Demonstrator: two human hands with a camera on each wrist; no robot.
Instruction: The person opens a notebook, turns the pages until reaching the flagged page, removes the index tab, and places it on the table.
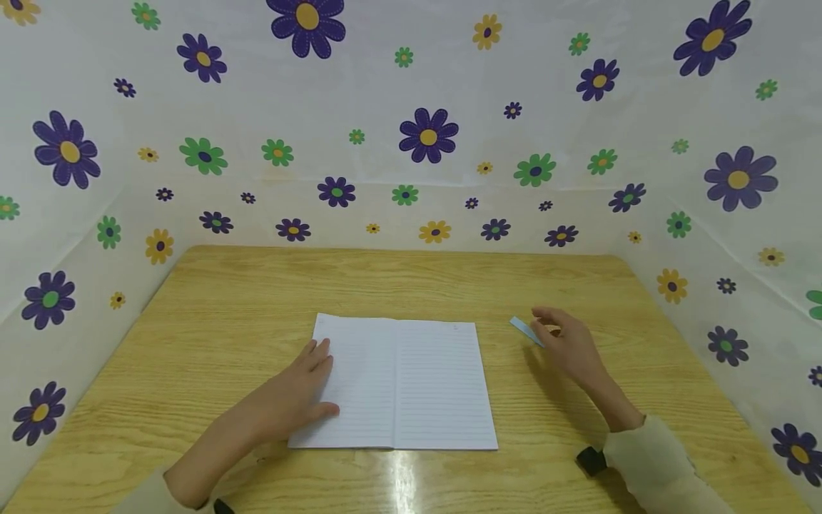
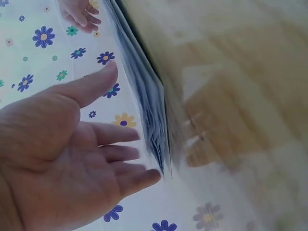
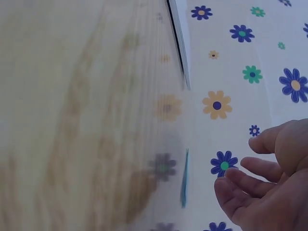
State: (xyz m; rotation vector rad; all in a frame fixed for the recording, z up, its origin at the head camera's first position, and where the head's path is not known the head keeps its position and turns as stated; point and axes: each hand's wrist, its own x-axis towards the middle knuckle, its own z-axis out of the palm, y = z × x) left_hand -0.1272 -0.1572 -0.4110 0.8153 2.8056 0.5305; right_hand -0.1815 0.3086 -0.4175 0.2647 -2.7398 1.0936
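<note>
An open notebook (image 1: 439, 385) with ruled, unwritten pages lies flat on the wooden table. My left hand (image 1: 292, 396) is over the left page's outer edge, thumb and fingers spread. In the left wrist view the fingers of this hand (image 2: 72, 168) reach toward the layered page edges (image 2: 151, 110), holding nothing. To the right of the notebook lies a narrow light blue strip (image 1: 523, 328). My right hand (image 1: 568, 346) hovers beside it with loosely bent fingers. The right wrist view shows a gap between the strip (image 3: 185, 180) and the fingertips (image 3: 226, 190).
The wooden table (image 1: 398, 282) has a glossy, reflective top. White cloth (image 1: 359, 86) printed with purple, green and yellow flowers stands behind the table and along both sides. Dark straps (image 1: 591, 461) show at the cuffs of the light sleeves (image 1: 655, 460).
</note>
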